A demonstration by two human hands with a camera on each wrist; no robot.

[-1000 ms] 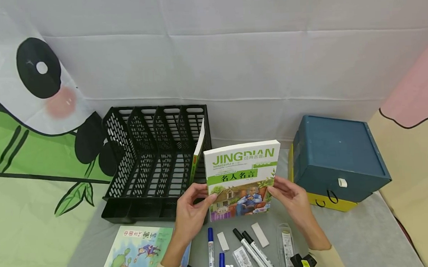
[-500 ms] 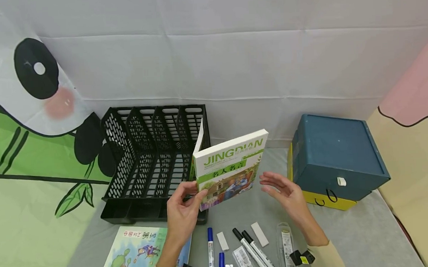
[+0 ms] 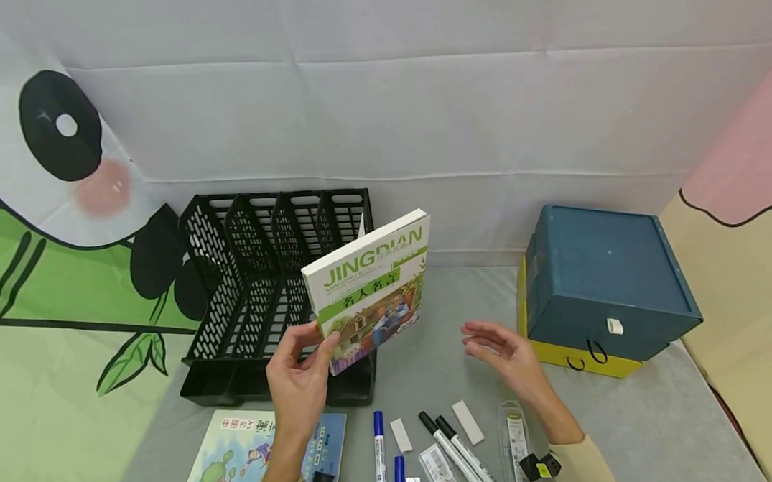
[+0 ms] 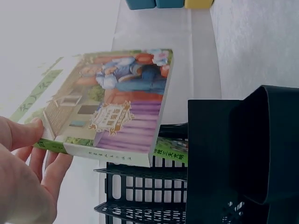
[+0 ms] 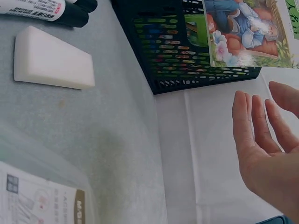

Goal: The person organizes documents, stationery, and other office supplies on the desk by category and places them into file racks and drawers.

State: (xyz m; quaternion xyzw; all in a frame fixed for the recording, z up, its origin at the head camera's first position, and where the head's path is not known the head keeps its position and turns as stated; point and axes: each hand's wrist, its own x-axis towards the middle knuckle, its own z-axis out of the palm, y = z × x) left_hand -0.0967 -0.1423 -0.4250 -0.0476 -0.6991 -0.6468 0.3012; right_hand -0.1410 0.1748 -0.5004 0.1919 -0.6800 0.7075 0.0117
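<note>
My left hand (image 3: pixel 299 381) pinches a white and green paperback book (image 3: pixel 372 292) by its lower left edge, thumb on the cover. The book is tilted in the air before the right part of a black file rack (image 3: pixel 232 276). The left wrist view shows its spine and the fingers behind it. Another thin book (image 4: pixel 172 150) stands in the rack's rightmost slot, mostly hidden in the head view. My right hand (image 3: pixel 507 358) hovers over the table to the right, apart from the book, fingers loosely extended and holding nothing.
Books with picture covers (image 3: pixel 223 456) lie at front left. Blue markers (image 3: pixel 379 453), black-capped markers (image 3: pixel 456 453), white erasers (image 3: pixel 468 422) and a clear plastic case (image 3: pixel 515 447) lie at the front. A blue drawer box (image 3: pixel 610 274) above a yellow one (image 3: pixel 585 358) stands at right.
My right hand has let go of the book. My left hand has carried it leftward and turned it at an angle, in front of the rack's right slots.
</note>
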